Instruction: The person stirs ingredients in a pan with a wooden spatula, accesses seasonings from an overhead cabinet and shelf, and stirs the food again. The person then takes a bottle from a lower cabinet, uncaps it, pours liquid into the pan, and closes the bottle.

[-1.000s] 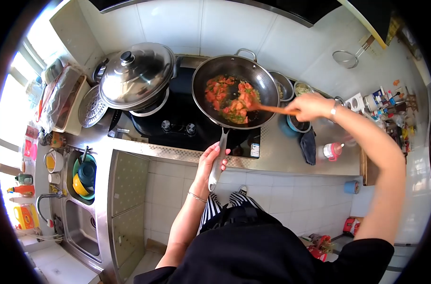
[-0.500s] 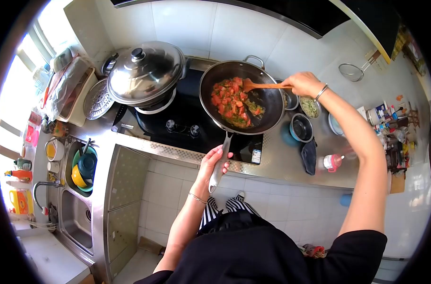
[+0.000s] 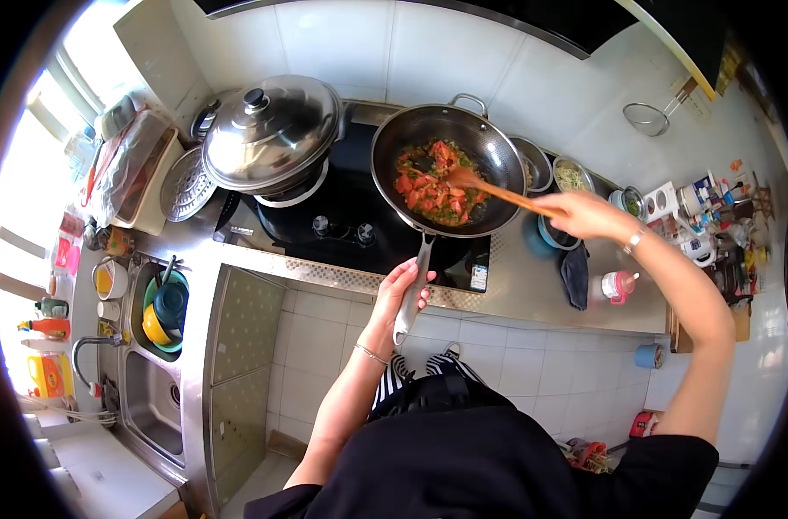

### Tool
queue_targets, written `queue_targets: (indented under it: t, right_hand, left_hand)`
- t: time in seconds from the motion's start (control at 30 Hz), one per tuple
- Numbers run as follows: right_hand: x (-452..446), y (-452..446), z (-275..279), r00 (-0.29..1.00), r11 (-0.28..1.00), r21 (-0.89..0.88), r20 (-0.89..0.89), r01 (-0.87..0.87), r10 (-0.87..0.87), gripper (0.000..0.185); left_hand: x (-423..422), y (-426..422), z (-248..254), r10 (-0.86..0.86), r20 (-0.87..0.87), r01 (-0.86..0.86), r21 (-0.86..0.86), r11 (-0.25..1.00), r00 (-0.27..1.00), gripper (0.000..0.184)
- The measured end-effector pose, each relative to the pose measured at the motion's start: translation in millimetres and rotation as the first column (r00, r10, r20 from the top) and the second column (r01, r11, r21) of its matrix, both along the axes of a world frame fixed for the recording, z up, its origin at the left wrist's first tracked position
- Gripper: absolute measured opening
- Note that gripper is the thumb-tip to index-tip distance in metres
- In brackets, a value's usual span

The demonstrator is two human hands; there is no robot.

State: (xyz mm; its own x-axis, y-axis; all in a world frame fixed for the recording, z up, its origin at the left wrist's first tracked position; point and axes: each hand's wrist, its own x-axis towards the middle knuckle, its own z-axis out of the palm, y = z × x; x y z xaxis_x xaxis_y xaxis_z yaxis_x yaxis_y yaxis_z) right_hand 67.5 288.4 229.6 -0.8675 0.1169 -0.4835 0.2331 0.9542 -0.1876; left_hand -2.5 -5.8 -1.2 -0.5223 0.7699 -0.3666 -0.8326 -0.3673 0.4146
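Pan [image 3: 498, 154] lies up-frame of left hand [image 3: 398, 291], clenched round its handle [image 3: 408, 316]; right hand [image 3: 586, 214], off right, grasps wooden spatula [image 3: 508, 195] slanting up-left into food [image 3: 418, 189].

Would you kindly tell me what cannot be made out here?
Head view:
Whatever the domed steel lid covers: hidden by it.
Brown wooden spatula's grip end: inside the right hand.
Anything directly beneath the round dark wok: hidden by it.
Pink-and-white plastic bottle's print: too small.
Glossy black hood: cut off by top edge.

Black short-sleeved top [image 3: 463, 458], striped trousers [image 3: 392, 381], apparently a silvery bracelet [image 3: 372, 354]
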Motion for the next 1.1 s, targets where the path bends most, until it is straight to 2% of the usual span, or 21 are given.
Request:
queue_targets:
  t: [0.13, 0.17, 0.27, 0.37, 0.4, 0.5, 0.6, 0.7, 0.73, 0.8, 0.83, 0.87, 0.93, 0.97, 1.0, 1.07, 1.1]
  right_hand:
    - [17, -11, -27, 0.991, 0.998, 0.067, 0.131, 0.018, -0.027, 0.046]
    - [11, -7, -42, 0.996, 0.997, 0.006, 0.053, 0.078, -0.079, 0.046]
    - [-23, 30, -61, 0.998, 0.995, -0.089, -0.027, 0.051, -0.054, 0.046]
    - [-47, 24, -52, 0.978, 0.978, -0.051, -0.042, 0.200, -0.202, 0.046]
    - [-50, 25, -64, 0.976, 0.984, -0.025, -0.123, 0.177, -0.179, 0.045]
    - [-43, 10, -96, 0.966, 0.980, -0.014, -0.165, 0.199, -0.199, 0.047]
    - [-24, 16, -81, 0.985, 0.990, -0.004, -0.101, 0.142, -0.142, 0.046]
    - [3, -6, -53, 0.983, 0.986, -0.003, -0.073, 0.169, -0.169, 0.046]
    - [8, -9, -64, 0.991, 0.994, 0.000, -0.074, 0.109, -0.109, 0.046]
    - [15, -22, -81, 0.987, 0.987, -0.031, -0.041, 0.157, -0.158, 0.046]
    - [16, -28, -78, 0.973, 0.973, 0.010, -0.007, 0.230, -0.230, 0.046]
    - [19, -28, -67, 0.973, 0.973, 0.008, -0.012, 0.232, -0.232, 0.046]
    - [27, -26, -46, 0.985, 0.983, -0.071, -0.011, 0.169, -0.170, 0.048]
    - [38, -2, -63, 0.985, 0.975, -0.209, -0.135, 0.081, -0.111, 0.048]
    - [38, -16, -34, 0.922, 0.837, -0.386, 0.144, 0.387, -0.360, 0.046]
    - [31, -36, -10, 0.870, 0.764, -0.433, 0.348, 0.479, -0.349, 0.049]
    - [24, -44, -15, 0.854, 0.709, -0.487, 0.385, 0.510, -0.350, 0.050]
  left_hand:
    - [0, -1, 2, -0.006, -0.003, 0.006, -0.007, 1.000, 1.000, 0.035]
    - [1, -1, 3, -0.016, -0.024, 0.015, -0.015, 1.000, 1.000, 0.036]
    - [-1, 0, 7, -0.023, -0.057, 0.021, -0.042, 0.999, 0.998, 0.036]
    - [0, -1, 3, -0.018, -0.034, 0.017, -0.031, 0.999, 0.999, 0.036]
    - [0, -1, 1, -0.014, -0.014, 0.014, 0.004, 1.000, 1.000, 0.035]
    - [0, -1, 4, -0.022, -0.034, 0.022, 0.007, 1.000, 0.999, 0.035]
    - [-1, -1, 0, -0.022, -0.036, 0.022, 0.000, 1.000, 0.999, 0.035]
    - [0, -1, 3, -0.030, -0.031, 0.031, 0.017, 0.999, 0.999, 0.035]
    - [-1, -1, 3, -0.036, -0.033, 0.037, 0.019, 0.999, 0.999, 0.035]
    - [-1, -1, 2, -0.035, -0.026, 0.036, 0.016, 0.999, 0.999, 0.035]
    - [-1, -1, 3, -0.041, -0.019, 0.041, 0.007, 0.999, 0.999, 0.035]
    - [-2, -1, 4, -0.042, -0.024, 0.042, 0.006, 0.999, 0.999, 0.035]
    - [-1, -2, 3, -0.052, -0.023, 0.052, 0.012, 0.999, 0.998, 0.035]
    - [0, -2, 2, -0.054, -0.022, 0.054, 0.010, 0.999, 0.998, 0.035]
    - [-1, -1, 1, -0.050, -0.015, 0.050, 0.012, 0.999, 0.999, 0.036]
    - [1, -1, 0, -0.050, -0.011, 0.050, 0.014, 0.999, 0.999, 0.036]
    - [-2, -1, -1, -0.054, -0.012, 0.055, 0.024, 0.998, 0.998, 0.036]
